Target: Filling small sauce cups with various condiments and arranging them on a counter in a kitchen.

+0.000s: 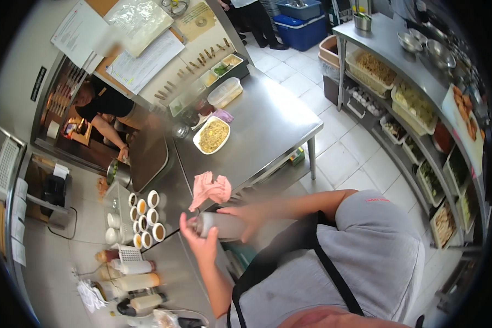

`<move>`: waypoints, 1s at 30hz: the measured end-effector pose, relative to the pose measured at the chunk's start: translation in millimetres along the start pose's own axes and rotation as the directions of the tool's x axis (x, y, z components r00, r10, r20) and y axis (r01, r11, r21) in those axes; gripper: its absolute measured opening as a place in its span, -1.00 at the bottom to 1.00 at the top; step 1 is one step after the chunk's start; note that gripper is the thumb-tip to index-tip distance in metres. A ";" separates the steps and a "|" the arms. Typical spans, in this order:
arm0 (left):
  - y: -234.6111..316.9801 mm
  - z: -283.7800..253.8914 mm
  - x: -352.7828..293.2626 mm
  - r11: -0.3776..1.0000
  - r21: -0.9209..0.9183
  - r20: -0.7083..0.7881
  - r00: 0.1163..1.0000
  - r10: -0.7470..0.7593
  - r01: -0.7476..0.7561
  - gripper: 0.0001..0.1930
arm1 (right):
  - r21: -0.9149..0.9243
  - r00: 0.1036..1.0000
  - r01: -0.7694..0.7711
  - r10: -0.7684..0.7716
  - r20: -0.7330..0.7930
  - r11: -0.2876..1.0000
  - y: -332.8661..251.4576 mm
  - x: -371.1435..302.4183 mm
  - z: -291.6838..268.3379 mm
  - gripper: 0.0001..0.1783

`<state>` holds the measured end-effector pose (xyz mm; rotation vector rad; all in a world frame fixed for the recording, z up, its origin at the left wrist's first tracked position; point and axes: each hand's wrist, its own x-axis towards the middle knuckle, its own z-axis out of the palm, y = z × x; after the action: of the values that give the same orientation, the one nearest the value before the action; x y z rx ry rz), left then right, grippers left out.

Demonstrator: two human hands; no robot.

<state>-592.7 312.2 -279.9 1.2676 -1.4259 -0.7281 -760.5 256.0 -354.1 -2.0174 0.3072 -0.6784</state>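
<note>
A greyish, cloudy bottle [227, 226] lies on its side between my hands, close to my body over the counter's front edge. My left hand [203, 238] is closed around its narrower end, thumb and fingers on either side. Around the wider end wraps my right hand [247, 220], smeared by motion. Just beyond the bottle, a crumpled pink cloth [210, 188] rests on the counter. Farther off stands a white dish [212, 135] of yellowish chopped food. Left of my hands are several small white cups [153, 198] of brown and orange sauces.
Squeeze bottles [139, 282] lie at the lower left, near a white basket [130, 253]. A dark tray [150, 156] sits by the pass-through, where another person [112, 112] reaches to a metal pot [120, 174]. Steel shelving [388, 57] with food tubs stands at right.
</note>
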 end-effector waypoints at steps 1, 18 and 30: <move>1.4 17.9 1.1 0.998 -0.011 0.027 0.998 0.057 -0.057 -0.20 | 0.144 0.994 -0.103 0.097 0.047 0.984 -9.3 -16.3 -8.8 0.07; 25.1 134.5 -115.9 0.931 0.196 -0.711 0.698 -0.082 0.309 -0.59 | 0.044 0.952 -0.199 0.183 0.246 0.979 -21.1 -96.3 1.4 -0.19; 117.2 117.9 -364.5 0.998 -0.038 -0.926 0.373 -0.056 0.057 -0.44 | 0.195 0.105 -0.511 -0.165 0.981 0.837 -115.2 -131.3 153.2 -0.09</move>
<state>-779.4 665.0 -313.9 1.3722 -0.3999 0.0573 -785.5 486.9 -360.4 -1.4034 -0.4387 0.8500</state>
